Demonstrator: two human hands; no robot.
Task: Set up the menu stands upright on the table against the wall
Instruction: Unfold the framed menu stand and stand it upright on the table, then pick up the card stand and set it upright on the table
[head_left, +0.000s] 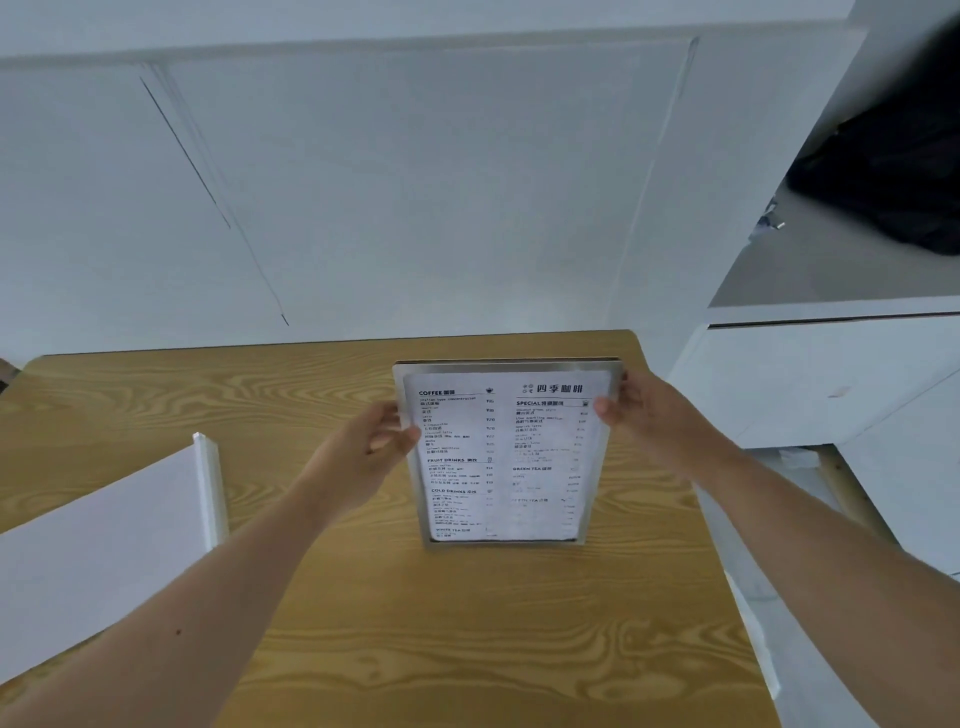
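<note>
A menu stand (506, 457), a clear framed sheet printed with coffee and tea lists, stands upright on the wooden table (363, 649), its printed face turned toward me. My left hand (371, 447) grips its left edge near the top. My right hand (631, 410) grips the right edge near the top. The stand's bottom edge rests on the tabletop, some way in front of the white wall (415, 208).
A second white flat stand or board (104, 545) lies tilted at the table's left side. A white cabinet (831, 374) stands to the right of the table, with a dark bag (893, 171) on the floor behind it.
</note>
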